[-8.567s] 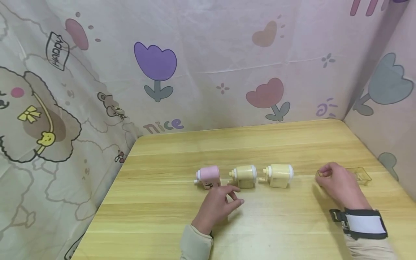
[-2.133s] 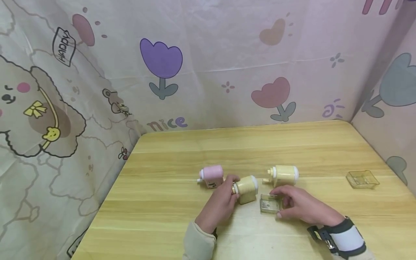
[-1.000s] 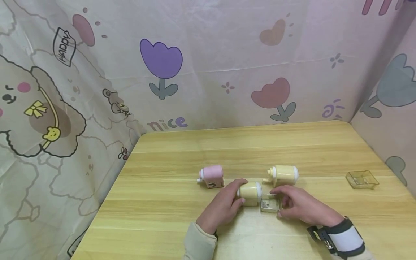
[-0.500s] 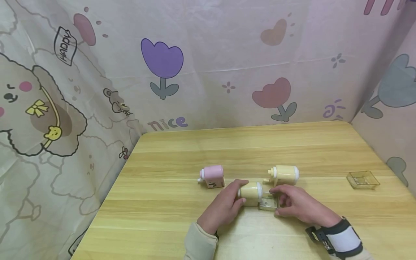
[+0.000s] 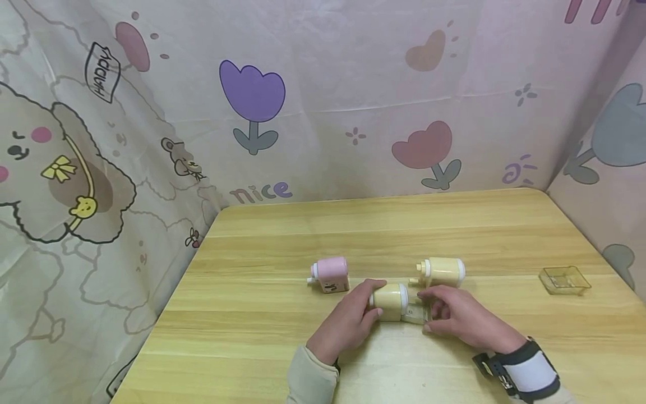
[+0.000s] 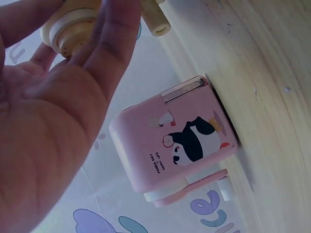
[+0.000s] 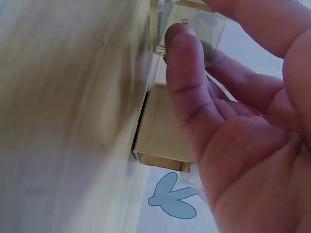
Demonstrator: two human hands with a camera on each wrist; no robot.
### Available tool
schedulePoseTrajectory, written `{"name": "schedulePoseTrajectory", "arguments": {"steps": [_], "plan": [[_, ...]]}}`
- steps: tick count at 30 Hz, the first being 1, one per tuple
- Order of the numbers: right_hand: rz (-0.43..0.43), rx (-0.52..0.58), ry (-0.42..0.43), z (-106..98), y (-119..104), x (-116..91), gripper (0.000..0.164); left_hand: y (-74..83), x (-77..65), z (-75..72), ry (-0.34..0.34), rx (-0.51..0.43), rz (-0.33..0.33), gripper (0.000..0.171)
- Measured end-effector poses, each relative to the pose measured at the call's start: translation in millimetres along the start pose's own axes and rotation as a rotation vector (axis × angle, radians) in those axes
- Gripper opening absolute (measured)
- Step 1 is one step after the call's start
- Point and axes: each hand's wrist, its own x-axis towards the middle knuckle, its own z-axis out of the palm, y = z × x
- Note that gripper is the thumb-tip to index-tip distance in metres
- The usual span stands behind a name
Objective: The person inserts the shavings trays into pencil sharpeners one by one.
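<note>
Worktop (image 5: 242, 314), pale yellow wood grain, far corners rounded. Standing on it, from left to right: a pink sharpener (image 5: 332, 270), its crank at the left; a yellow sharpener (image 5: 391, 303), nearer than the others; a second yellow sharpener (image 5: 445, 270), farther back, crank likewise left. Well apart, toward the right edge: a clear yellowish tray (image 5: 564, 288), open side up.

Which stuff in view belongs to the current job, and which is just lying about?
In the job:
nearer yellow sharpener, gripped by the left hand
clear drawer, pinched by the right hand beside that sharpener

Lying about, at least for now:
pink sharpener
other yellow sharpener, behind the right hand
second clear drawer, far right
</note>
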Motion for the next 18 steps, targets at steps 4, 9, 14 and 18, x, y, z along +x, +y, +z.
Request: {"name": "schedulePoseTrajectory", "arguments": {"steps": [4,9,14,18], "plan": [[-0.024,0.001,0.011,2.3,1.8,0.9,0.066,0.4,0.1,0.0,0.002,-0.002,-0.008,0.048],[-0.076,-0.007,0.029,5.4,3.1,2.6,0.066,0.5,0.3,-0.1,0.006,-0.002,-0.005,0.048],[-0.139,-0.009,0.053,7.8,2.4,4.6,0.065,0.4,0.1,0.0,0.003,-0.007,-0.004,0.048],[-0.165,-0.023,0.069,9.4,2.0,5.6,0.065,0.4,-0.1,0.2,0.0,-0.009,-0.005,0.048]]}}
